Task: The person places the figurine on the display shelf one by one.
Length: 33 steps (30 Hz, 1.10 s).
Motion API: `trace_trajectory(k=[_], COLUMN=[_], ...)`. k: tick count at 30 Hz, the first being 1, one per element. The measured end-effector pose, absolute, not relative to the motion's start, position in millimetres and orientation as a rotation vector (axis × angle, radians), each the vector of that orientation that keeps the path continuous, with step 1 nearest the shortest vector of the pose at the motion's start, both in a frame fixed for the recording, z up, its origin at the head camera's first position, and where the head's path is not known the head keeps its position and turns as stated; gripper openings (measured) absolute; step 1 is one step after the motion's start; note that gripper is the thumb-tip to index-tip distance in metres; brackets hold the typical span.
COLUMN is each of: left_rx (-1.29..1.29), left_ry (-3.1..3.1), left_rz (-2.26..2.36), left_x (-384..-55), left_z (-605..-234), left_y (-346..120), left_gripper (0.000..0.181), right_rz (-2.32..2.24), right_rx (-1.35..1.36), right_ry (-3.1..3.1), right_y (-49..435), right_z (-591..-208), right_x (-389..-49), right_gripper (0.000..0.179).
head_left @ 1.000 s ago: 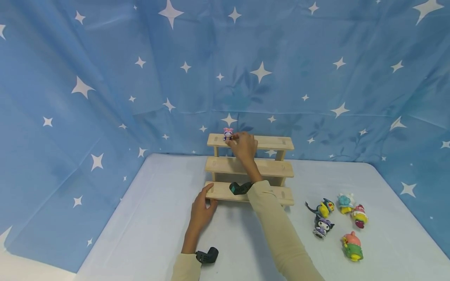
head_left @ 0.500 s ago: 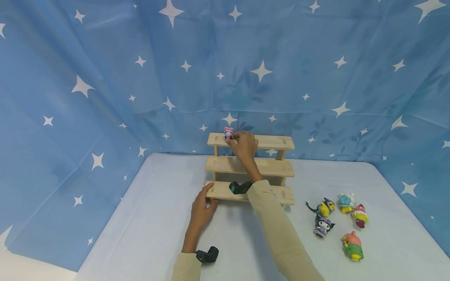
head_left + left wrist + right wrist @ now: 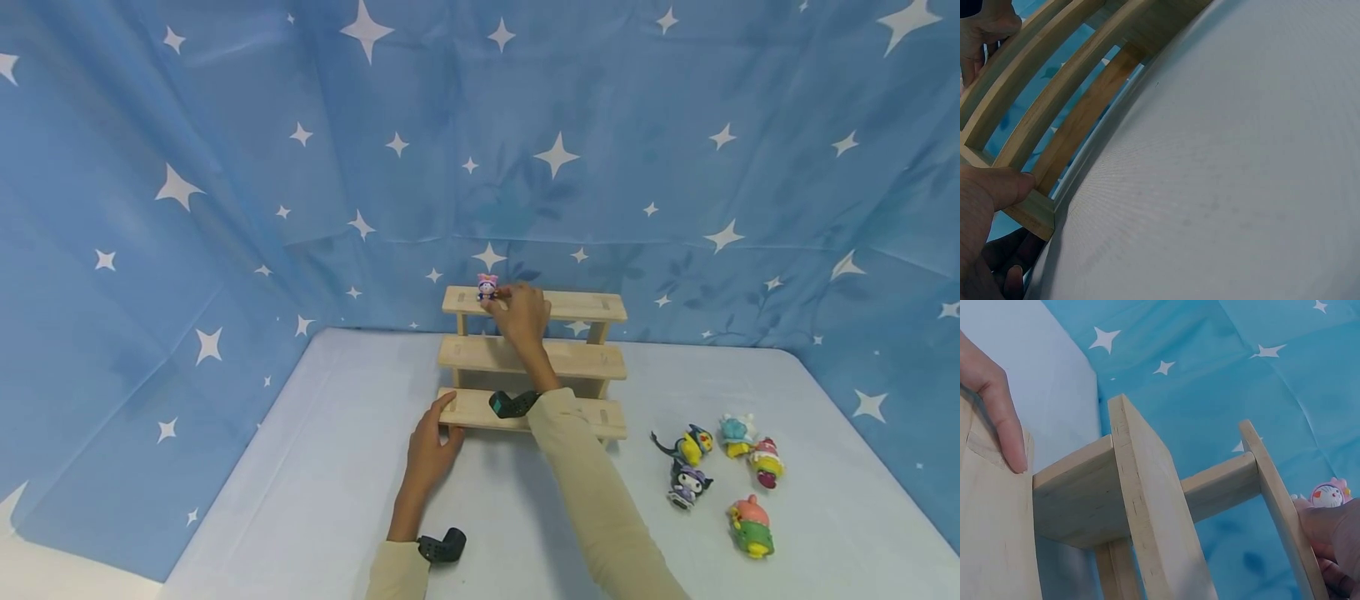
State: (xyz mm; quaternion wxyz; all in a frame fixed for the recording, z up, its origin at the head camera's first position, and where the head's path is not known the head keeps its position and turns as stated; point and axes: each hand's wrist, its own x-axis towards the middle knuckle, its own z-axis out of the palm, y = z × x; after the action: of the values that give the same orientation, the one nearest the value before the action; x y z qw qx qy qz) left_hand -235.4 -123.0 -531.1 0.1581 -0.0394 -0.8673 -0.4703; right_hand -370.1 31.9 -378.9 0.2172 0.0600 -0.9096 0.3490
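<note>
The person's right hand [image 3: 525, 315] has thumb and forefinger pinched on the right side of a small figurine with a pink-eared hood, a white face and a dark blue body [image 3: 487, 286]. That figurine stands upright near the left end of the top board [image 3: 585, 305] of a three-tiered, pale wooden stepped shelf [image 3: 573, 359], its face toward the person; from the right wrist, the thumb covers its lower part.

Below and to the left of that pinch, the left hand [image 3: 432, 450] grips the left end of the bottom board [image 3: 472, 408], fingers over the top and thumb against the front edge.

Well to the right of both grips, and nearer the person than the pinch, five more figurines lie on the white cloth-covered table [image 3: 337, 450]: a yellow-and-blue one with a long tail [image 3: 693, 446], a black-and-lilac one [image 3: 688, 485] just beside it, a turquoise-and-white one [image 3: 737, 433], a red, white and yellow one [image 3: 767, 463], and, closest to the person, a pink-and-green one [image 3: 752, 527]. Behind the pinch hangs a blue, star-printed cloth [image 3: 637, 100].
</note>
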Motion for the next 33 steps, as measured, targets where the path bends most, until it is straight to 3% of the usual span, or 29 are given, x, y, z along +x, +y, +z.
trace_trajectory(k=[19, 26, 33], left_rx=[-0.154, -0.148, -0.127], left_ry=[-2.443, -2.445, -2.474], left_rz=[-1.295, -1.327, -1.331], left_x=[-233.1, -234.3, -234.4], left_z=[-531.9, -530.0, -531.1], left_y=[-123.0, -123.8, -123.8], left_gripper=[0.059, 0.06, 0.06], right_rz=[0.96, 0.826, 0.623], right_rx=[0.187, 0.233, 0.311], right_ry=[-2.461, -2.385, -2.336], right_y=[50.6, 57.3, 62.3], right_z=[-390.0, -398.9, -411.2], right_x=[-340.1, -322.1, -301.4], right_gripper=[0.041, 0.041, 0.051])
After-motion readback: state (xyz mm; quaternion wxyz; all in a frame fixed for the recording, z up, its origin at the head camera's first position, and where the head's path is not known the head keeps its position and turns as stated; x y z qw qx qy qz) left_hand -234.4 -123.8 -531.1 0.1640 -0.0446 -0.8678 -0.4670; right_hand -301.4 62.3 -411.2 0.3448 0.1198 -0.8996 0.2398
